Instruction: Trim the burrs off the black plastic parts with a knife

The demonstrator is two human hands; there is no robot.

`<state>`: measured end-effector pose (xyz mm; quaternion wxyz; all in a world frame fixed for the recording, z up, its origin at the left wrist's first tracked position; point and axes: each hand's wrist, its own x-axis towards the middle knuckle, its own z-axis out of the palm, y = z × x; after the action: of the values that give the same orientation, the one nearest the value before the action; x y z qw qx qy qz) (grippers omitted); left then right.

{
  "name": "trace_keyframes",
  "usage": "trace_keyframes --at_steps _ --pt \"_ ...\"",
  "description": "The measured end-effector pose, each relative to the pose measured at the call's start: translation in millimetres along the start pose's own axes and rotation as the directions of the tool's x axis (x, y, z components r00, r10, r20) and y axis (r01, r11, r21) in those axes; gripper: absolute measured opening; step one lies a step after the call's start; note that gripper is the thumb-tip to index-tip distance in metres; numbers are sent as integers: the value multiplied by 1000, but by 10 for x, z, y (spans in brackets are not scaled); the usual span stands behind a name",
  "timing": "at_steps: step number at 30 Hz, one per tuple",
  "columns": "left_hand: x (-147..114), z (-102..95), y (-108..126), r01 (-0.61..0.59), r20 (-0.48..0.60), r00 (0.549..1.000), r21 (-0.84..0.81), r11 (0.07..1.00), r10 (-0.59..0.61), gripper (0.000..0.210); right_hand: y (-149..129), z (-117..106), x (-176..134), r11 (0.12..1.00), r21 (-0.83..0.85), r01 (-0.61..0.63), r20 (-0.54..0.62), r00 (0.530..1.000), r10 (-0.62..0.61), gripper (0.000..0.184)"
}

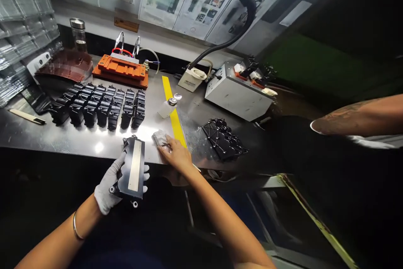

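My left hand (108, 183), in a white glove, grips a black plastic housing (126, 172) in front of the bench edge. A pale, flat strip (135, 166) runs along the face of the housing, and lugs with metal rings stick out at its ends. Bare, my right hand (179, 155) has its fingers closed on a crumpled whitish cloth (160, 137) lying on the metal bench. Just beyond the cloth stands a small translucent bottle (165, 108) with its round metal lid tipped up.
Rows of black housings (102, 103) stand at the left, before an orange fixture (121, 71). Yellow tape (178, 128) crosses the bench (151, 124). At right are more black parts (223, 139), a grey box (236, 92) and another person's arm (362, 113).
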<state>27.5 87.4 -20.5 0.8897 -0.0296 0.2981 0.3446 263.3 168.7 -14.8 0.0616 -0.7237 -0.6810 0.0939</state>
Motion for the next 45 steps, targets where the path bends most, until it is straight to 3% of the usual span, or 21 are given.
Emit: trace_keyframes --at_steps 5,9,13,16,19,21,23,25,27,31,34,37,39,41,42,45 --pt "-23 -185 52 73 48 996 6 997 -73 64 -125 -115 333 997 -72 -36 80 996 42 43" --pt "-8 -289 39 102 20 995 3 995 -102 66 -157 -287 520 995 -95 -4 97 995 13 52" --pt "-16 -296 28 88 16 996 -9 996 -87 66 9 -184 611 979 127 157 115 978 -172 69" --pt "-26 -254 47 74 -9 997 -29 997 -75 61 148 -81 668 951 248 185 143 964 -225 59" --pt "0 -257 53 72 -33 997 -40 997 -73 61 169 -164 795 951 251 183 40 979 -199 56" --pt "38 -304 40 71 -25 997 -33 997 -71 63 125 -330 943 972 179 150 -160 980 -122 60" --pt "78 -366 22 69 -20 997 -29 997 -70 65 71 -520 1125 998 29 49 -385 922 -34 60" --pt "107 -413 8 71 -23 997 -41 997 -72 65 32 -671 1306 999 -33 4 -398 917 -17 54" --pt "116 -425 7 78 -14 997 -56 995 -79 64 11 -763 1449 998 -56 -1 -338 941 -18 50" --pt "87 -365 31 40 -16 999 -88 995 -41 60 -11 -865 1546 996 -81 -26 -275 961 3 46" --pt "57 -316 52 7 -23 1000 -98 995 -9 61 -92 -873 1331 998 -59 -12 -278 960 -5 45" --pt "52 -290 62 12 2 1000 -103 995 -12 64 -325 -655 764 994 1 112 -301 948 -106 50" --pt "63 -282 60 6 4 1000 -117 993 -6 62 -521 -365 283 949 75 305 -217 934 -284 51" --pt "80 -280 54 -17 -29 999 -122 992 13 58 -670 -48 -127 854 129 505 -143 861 -488 48" --pt "88 -281 51 -26 -43 999 -115 993 21 57 -714 87 -272 839 128 528 -151 847 -510 49" --pt "101 -291 42 -52 -32 998 -82 995 50 59 -734 321 -452 894 126 429 -260 885 -387 46"
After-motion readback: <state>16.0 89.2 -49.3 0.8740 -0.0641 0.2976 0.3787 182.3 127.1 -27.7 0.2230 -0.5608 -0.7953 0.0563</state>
